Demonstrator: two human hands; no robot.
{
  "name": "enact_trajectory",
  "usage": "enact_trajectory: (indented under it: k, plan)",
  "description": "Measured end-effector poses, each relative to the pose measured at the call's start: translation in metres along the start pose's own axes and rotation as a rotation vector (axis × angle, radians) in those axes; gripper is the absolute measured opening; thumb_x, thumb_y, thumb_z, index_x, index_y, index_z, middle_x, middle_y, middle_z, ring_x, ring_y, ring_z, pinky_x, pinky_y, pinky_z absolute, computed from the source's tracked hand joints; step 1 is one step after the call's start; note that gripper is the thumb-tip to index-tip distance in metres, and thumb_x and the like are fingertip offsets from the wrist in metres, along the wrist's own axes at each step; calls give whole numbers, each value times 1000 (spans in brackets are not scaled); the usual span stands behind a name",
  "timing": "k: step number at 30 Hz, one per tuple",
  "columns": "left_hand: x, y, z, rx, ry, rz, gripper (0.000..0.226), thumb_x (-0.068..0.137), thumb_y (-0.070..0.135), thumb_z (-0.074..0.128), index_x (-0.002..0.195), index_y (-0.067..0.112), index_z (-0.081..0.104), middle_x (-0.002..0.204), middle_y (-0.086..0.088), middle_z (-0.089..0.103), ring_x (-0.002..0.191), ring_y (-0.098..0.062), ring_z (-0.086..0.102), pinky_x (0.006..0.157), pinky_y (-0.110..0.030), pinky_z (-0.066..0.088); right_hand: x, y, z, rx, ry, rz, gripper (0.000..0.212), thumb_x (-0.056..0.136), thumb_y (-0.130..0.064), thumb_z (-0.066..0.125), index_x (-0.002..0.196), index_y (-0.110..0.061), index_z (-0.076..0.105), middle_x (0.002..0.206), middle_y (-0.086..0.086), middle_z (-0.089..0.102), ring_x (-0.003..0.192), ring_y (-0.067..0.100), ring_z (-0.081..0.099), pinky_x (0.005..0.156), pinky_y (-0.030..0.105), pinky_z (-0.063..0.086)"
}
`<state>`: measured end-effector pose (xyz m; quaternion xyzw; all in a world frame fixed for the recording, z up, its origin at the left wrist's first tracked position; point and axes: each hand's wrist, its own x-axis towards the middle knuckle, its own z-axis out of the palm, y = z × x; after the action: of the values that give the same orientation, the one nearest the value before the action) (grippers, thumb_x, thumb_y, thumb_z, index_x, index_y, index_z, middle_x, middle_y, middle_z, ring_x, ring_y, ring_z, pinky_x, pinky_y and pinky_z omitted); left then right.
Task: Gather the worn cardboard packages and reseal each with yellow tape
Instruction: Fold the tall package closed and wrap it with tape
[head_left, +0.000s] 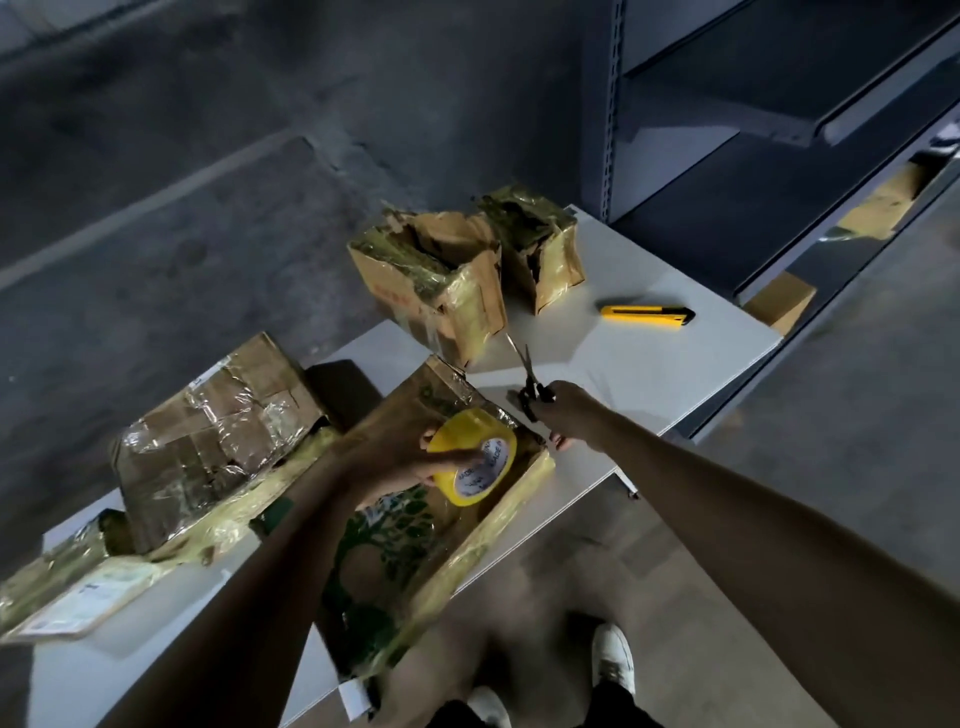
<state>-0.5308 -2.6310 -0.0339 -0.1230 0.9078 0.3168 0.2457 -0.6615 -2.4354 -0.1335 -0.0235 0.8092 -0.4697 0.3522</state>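
Note:
My left hand (410, 460) grips a roll of yellow tape (474, 457) over a flat cardboard package with a green print (410, 551) on the white table (675, 358). My right hand (563, 410) holds black-handled scissors (530, 382), their blades open and pointing away near the package's far corner. A taped brown package (218, 441) lies to the left, and a flat one with a label (78, 597) sits at the left edge. Two torn, upright boxes stand at the back, the nearer box (436, 280) beside the farther box (540, 244).
A yellow utility knife (647, 314) lies on the table right of the torn boxes. Grey metal shelving (779, 130) stands behind at the right, with cardboard (784, 304) on the floor beneath it. My white shoes (613, 660) show below the table's front edge.

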Motion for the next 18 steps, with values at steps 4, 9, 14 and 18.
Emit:
enact_trajectory:
  k: [4,9,14,18]
  plan:
    - [-3,-16,7,154,16,23,88,62,75,74,135,33,48,125,13,55,118,-12,51,101,-36,44,-16,-5,13,139,202,-49,35,87,-45,71,96,-12,62,88,10,65,72,24,60,59,30,47]
    - [0,-34,25,-304,-46,91,64,82,34,79,137,27,46,126,0,60,111,-19,60,89,-45,58,-52,4,35,206,312,-68,27,89,-8,66,115,-13,60,99,10,67,73,25,62,56,32,52]
    - [-7,-43,41,-559,-7,172,47,85,21,77,124,20,51,117,-9,62,108,-29,63,90,-51,56,-64,13,54,243,399,-27,38,88,7,58,122,-9,58,97,13,64,69,22,55,42,19,40]
    - [-13,-48,49,-648,-2,181,53,69,36,79,115,25,55,116,-12,64,108,-31,63,94,-54,53,-60,14,63,163,494,-54,33,85,4,63,107,-20,60,93,10,66,77,28,61,48,19,44]
